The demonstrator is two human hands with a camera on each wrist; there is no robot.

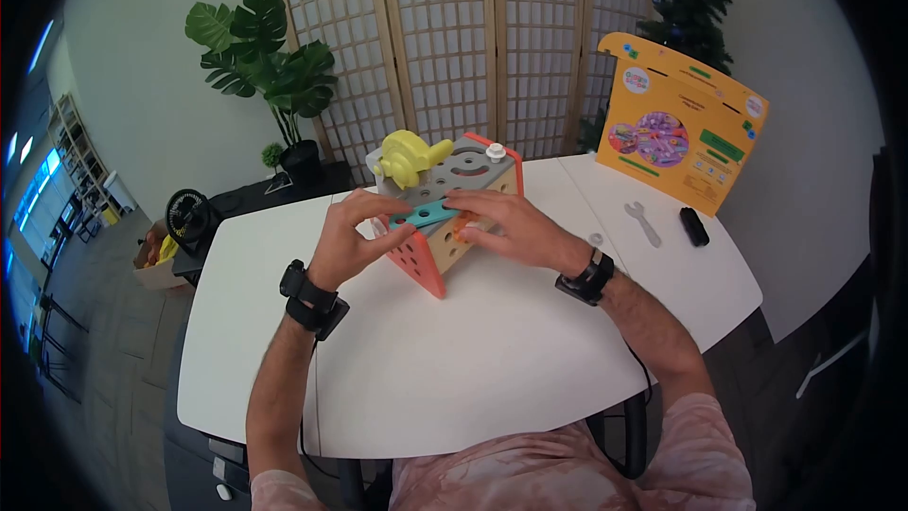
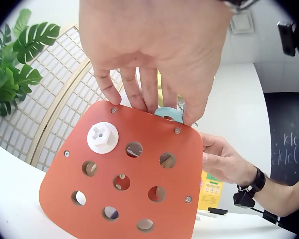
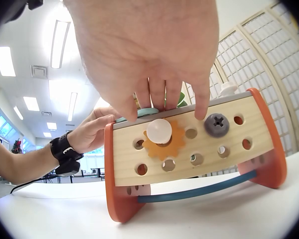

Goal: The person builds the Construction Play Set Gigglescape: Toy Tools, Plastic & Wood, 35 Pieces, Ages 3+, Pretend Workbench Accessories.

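Note:
A toy workbench with a red side panel and a pale wooden front stands on the table. Across its grey top lies a teal strip with holes. My left hand pinches the strip's left end between thumb and fingers. At the other end, my right hand grips it, fingers over the top and thumb in front. An orange gear with a white bolt head is on the front, beside a grey screw. A yellow piece stands on top.
A white nut, a grey wrench and a black object lie on the table at the right. A yellow box stands behind them. A white piece sits on the workbench's back right corner.

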